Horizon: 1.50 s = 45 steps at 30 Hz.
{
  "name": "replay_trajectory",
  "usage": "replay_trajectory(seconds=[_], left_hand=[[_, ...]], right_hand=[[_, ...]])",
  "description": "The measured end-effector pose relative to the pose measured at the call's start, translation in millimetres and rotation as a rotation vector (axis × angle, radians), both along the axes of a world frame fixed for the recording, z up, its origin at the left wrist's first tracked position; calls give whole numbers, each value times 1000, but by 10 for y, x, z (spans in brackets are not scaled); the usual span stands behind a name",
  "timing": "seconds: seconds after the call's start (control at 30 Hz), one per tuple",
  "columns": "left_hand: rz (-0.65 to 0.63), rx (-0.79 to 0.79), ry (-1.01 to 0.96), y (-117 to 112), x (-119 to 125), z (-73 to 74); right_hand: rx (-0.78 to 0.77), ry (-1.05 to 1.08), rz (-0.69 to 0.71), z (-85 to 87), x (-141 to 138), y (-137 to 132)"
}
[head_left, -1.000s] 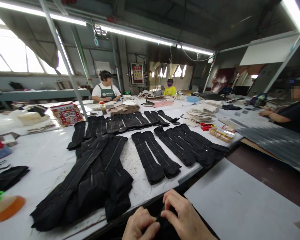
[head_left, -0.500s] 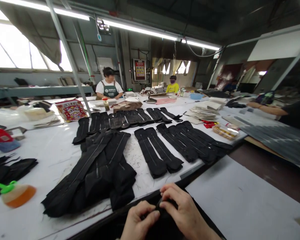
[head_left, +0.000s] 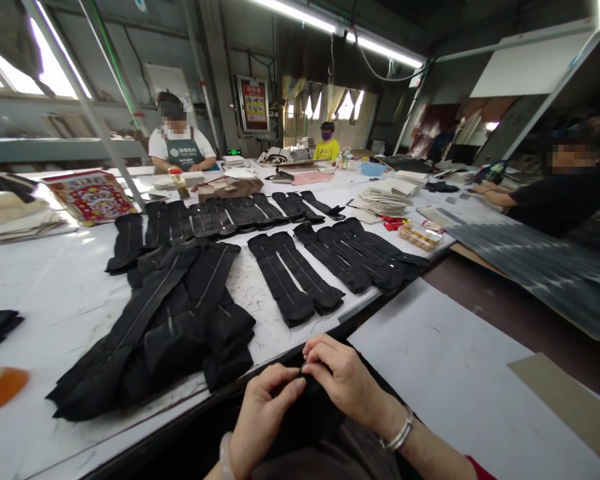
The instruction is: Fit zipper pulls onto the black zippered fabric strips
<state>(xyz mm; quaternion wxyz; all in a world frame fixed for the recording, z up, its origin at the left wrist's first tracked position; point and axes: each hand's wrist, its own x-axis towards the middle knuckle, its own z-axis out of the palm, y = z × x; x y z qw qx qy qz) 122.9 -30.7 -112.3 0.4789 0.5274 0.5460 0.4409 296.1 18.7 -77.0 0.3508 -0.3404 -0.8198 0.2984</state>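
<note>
The left hand (head_left: 265, 408) and right hand (head_left: 341, 375) meet low in front of the body, thumbs and fingertips pinching black fabric (head_left: 316, 401), which hangs below them, off the near edge of the white table (head_left: 60, 293). The fingertips hide the pinched spot, so whether they grip an edge, a seam or a thread is hard to say. Handling it well likely means small, even pinches close together, one hand steadying while the other works, with no hard tug that could pucker the cloth. Black on black shows little, so tilting the spot toward the lamp (head_left: 300, 15), clear of the heaped black strips (head_left: 180, 320), should help.
</note>
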Motion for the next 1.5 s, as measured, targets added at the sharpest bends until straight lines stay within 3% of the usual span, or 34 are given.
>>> replay_trajectory(seconds=[0.2, 0.47, 0.63, 0.8, 0.97, 1.17, 1.33, 1.5], left_hand=[[29, 105, 100, -10, 26, -17], [7, -2, 161, 49, -52, 35], [21, -16, 172, 70, -82, 104], [16, 6, 76, 71, -48, 142], [-22, -158, -108, 52, 21, 156], [-5, -211, -183, 78, 55, 156], [11, -245, -266, 101, 86, 169], [72, -266, -340, 98, 128, 208]], right_hand=[[13, -83, -20, -19, -10, -16], [26, 17, -98, -44, -12, -33], [189, 58, -163, -92, 12, -100], [502, -38, -162, -108, 47, -169], [659, -76, -102, -133, 65, -127], [508, -35, -161, -104, -43, -57], [367, -72, -97, -47, -63, -27], [70, -77, -26, 77, -31, -38]])
